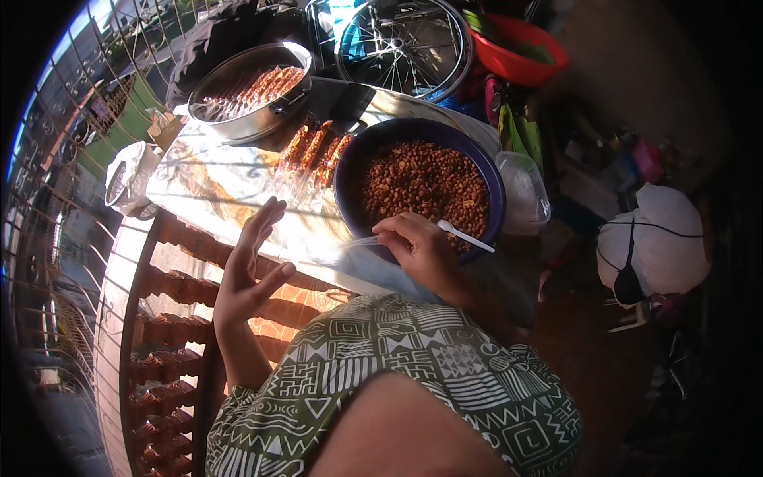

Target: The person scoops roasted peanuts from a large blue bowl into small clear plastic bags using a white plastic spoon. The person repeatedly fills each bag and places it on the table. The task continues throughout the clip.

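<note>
My right hand (420, 244) is over the near rim of a dark blue plastic basin (499, 206), with thumb and forefinger pinched on a thin clear plastic bag (351, 242). The basin holds reddish-brown peanuts (423, 179). A white plastic spoon (468, 236) lies across the basin's near right side, close to my right hand; whether the hand touches it is unclear. My left hand (251, 274) is raised near the table's front edge, thumb apart from the fingers, with nothing in it. Several filled clear packets of peanuts (313, 152) rest left of the basin.
An oval metal pan (244, 126) with more filled packets stands at the table's (202, 170) back left. A clear plastic container (523, 191) sits right of the basin. Beyond are a wheel (398, 45) and a red basin (518, 53). A balustrade (170, 322) runs along the left.
</note>
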Demonstrator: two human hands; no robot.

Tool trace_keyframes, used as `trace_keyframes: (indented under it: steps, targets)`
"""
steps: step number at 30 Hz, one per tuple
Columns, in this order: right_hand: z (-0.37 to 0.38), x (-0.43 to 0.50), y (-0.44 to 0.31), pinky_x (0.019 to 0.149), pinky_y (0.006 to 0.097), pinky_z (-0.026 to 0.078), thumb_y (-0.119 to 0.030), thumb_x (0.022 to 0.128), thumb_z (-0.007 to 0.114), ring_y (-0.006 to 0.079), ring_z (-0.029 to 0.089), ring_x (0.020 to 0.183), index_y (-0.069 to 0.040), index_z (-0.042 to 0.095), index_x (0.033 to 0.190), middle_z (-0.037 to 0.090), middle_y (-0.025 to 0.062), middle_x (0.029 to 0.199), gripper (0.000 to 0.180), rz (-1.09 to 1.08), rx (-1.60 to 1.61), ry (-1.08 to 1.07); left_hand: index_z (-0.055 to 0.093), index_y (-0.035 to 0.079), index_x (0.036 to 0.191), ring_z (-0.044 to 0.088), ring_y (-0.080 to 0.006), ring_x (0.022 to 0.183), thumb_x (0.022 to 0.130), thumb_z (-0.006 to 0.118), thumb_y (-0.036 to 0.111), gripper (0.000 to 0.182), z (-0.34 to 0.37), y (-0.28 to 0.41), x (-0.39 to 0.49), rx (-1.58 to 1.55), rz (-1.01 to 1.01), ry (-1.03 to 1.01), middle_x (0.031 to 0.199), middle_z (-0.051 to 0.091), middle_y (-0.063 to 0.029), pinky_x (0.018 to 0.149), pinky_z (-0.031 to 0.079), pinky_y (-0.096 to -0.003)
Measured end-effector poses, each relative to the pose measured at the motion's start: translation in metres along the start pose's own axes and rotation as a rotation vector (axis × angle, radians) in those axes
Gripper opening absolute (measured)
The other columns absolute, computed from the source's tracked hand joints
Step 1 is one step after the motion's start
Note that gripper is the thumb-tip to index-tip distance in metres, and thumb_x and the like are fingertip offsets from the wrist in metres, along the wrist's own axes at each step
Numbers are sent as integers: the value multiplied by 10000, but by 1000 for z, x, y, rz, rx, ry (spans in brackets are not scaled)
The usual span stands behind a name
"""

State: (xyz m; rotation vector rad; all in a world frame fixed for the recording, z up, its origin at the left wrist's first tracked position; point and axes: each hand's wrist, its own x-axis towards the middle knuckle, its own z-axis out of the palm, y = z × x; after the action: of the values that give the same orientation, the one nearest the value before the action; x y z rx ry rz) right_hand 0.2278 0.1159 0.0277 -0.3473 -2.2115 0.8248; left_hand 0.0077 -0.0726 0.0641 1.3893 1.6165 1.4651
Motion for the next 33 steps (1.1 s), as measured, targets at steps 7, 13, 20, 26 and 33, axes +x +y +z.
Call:
trace_keyframes:
  steps: [7, 13, 20, 26, 33]
  targets:
    - [-12, 1, -16, 652, 352, 518, -41, 858, 694, 248, 675, 759, -70, 662, 1033, 681, 104, 878, 180, 107, 41, -16, 669, 27, 1180, 683, -216, 940, 932, 663, 223, 315, 77, -23, 54, 123, -268, -348, 957, 729, -104, 875, 511, -346]
    - [-29, -15, -7, 653, 325, 512, -70, 848, 724, 209, 665, 746, -64, 669, 1024, 677, 83, 866, 185, 233, 136, 57, 728, 29, 985, 685, -164, 824, 913, 690, 216, 204, 85, -35, 67, 90, -162, -461, 872, 732, -81, 773, 517, -317]
    - [-95, -41, 31, 815, 412, 477, -151, 735, 801, 283, 595, 898, -95, 711, 946, 658, 61, 895, 236, 353, -483, -105, 704, 21, 977, 658, -106, 795, 893, 724, 209, 207, 93, -62, 90, 24, -221, -299, 839, 717, -73, 743, 508, -302]
    - [-96, -47, 48, 873, 419, 453, -128, 760, 763, 283, 608, 909, -108, 726, 969, 679, 61, 909, 214, 437, -603, -225, 688, -31, 1049, 663, -127, 844, 996, 607, 183, 235, 104, -72, 97, -20, -293, -303, 905, 719, -73, 802, 531, -281]
    - [-107, -24, 62, 833, 434, 420, -43, 825, 604, 287, 615, 888, -93, 672, 875, 685, 74, 905, 99, 402, -866, -191, 643, -48, 1153, 686, -151, 912, 969, 626, 110, 243, 98, -59, 91, -171, -245, -278, 969, 720, -88, 850, 532, -282]
